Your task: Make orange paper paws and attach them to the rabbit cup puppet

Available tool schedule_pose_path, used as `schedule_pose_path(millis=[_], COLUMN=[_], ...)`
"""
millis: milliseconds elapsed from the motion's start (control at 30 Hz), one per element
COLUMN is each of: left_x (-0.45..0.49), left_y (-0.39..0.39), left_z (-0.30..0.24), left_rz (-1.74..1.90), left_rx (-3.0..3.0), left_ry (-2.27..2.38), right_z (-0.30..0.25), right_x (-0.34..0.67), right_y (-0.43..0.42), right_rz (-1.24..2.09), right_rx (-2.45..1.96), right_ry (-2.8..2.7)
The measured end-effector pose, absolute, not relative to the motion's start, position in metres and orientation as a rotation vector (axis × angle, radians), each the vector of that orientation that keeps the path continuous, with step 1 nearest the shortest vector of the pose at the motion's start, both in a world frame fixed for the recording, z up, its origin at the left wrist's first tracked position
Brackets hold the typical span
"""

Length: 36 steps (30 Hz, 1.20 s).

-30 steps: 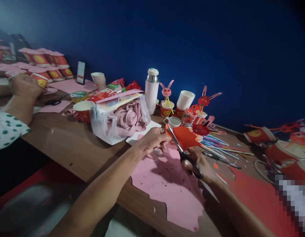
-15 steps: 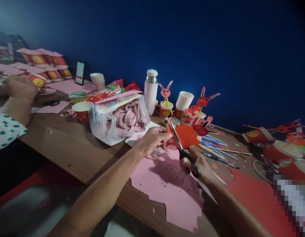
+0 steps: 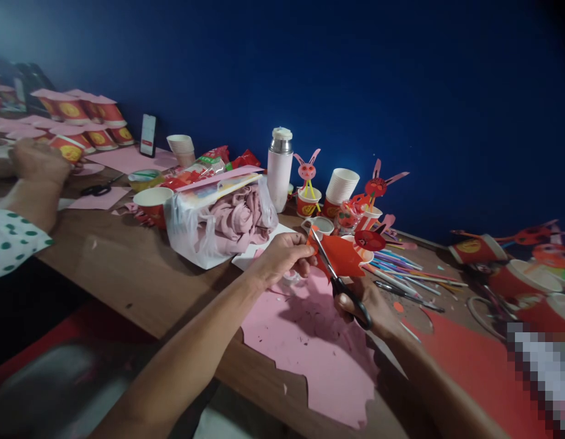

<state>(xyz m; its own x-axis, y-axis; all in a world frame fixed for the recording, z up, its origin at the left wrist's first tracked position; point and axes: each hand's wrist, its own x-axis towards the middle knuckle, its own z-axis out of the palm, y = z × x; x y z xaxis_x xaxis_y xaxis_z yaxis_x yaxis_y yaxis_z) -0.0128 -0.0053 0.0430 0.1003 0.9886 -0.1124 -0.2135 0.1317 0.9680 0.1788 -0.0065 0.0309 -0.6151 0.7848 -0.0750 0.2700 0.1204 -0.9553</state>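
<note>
My left hand (image 3: pixel 285 255) pinches the left edge of a red paper piece (image 3: pixel 341 256) held just above the table. My right hand (image 3: pixel 369 305) grips black-handled scissors (image 3: pixel 340 280), and their blades cut into the red paper from below. Under both hands lies a pink paper sheet (image 3: pixel 319 341) with a ragged cut edge. A small white cup (image 3: pixel 320 225) stands just behind the red paper.
A plastic bag of pink cloth (image 3: pixel 223 219), a white thermos (image 3: pixel 280 167), stacked paper cups (image 3: pixel 341 186), paper rabbit figures (image 3: pixel 307 174), coloured straws (image 3: pixel 396 262) and a red sheet (image 3: pixel 475 366) crowd the wooden table (image 3: pixel 140 274). Another person's hand (image 3: pixel 38 161) works at the far left beside red cups (image 3: pixel 85 116).
The red paper has turned and dropped a little between my hands, and the scissors have shifted slightly along its edge. The other person's hand has barely moved.
</note>
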Motion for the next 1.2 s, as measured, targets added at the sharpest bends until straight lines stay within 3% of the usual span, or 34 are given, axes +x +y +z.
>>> schedule_pose_path(millis=[1200], left_x=[-0.019], left_y=[-0.004], left_z=[0.037], left_rz=[1.127], left_rx=[1.039], left_ry=[1.019], right_z=[0.031], right_x=[0.189], right_y=[-0.002], right_rz=[1.545], right_rx=[-0.998], right_ry=[-2.005])
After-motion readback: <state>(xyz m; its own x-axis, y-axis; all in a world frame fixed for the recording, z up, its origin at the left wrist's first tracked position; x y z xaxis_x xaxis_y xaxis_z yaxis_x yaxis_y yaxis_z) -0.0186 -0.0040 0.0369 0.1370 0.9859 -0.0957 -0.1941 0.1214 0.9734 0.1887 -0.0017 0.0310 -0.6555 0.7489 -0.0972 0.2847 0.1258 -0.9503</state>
